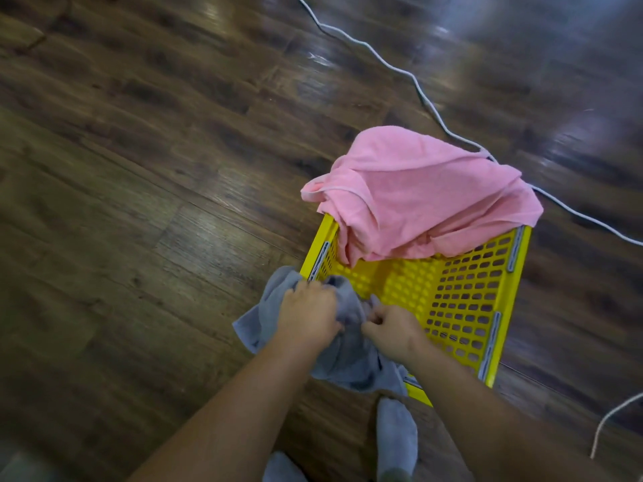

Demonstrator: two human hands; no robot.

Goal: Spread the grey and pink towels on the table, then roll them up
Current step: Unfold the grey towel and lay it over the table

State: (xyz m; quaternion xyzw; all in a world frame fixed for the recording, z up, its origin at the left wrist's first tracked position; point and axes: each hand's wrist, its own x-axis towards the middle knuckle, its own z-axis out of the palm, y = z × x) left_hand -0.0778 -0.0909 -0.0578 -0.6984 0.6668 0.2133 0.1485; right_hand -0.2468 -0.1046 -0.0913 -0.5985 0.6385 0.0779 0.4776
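Both our left hand (308, 313) and right hand (391, 330) clutch the grey towel (348, 358) at the near rim of the yellow basket (462, 300). We should lift it straight up.

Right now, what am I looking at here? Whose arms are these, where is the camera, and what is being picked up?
No machine here: a person wears a camera on the head, looking down at their own arms. The left hand and right hand both grip a grey towel at the near corner of a yellow basket on a wooden floor. A pink towel lies heaped over the basket's far end. A white cable runs across the floor beyond. No table is in view.
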